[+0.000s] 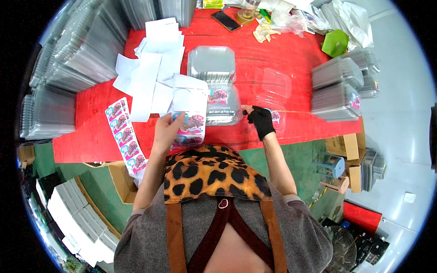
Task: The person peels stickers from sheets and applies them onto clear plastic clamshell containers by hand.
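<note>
My left hand [168, 130], bare, pinches the edge of a strip of printed labels [193, 123] with pink and blue grape-like pictures. The strip hangs near the table's front edge. My right hand [261, 122] wears a black fingerless glove and lies palm down, its bare fingertips apart near the right side of a clear plastic clamshell box [224, 113]. That box lies open, its other half [211, 63] behind it, with one label [218, 96] inside. Partly under my right hand is another clear open box [273, 84] with a label [276, 117] on its front half.
Another label strip [125, 134] and loose white paper sheets [145, 73] lie at left on the red table [296, 50]. Tall stacks of clear boxes [86, 43] line the left; labelled stacks [337, 93] stand right. A phone [226, 20], tape roll [246, 16] and glove [265, 32] lie behind.
</note>
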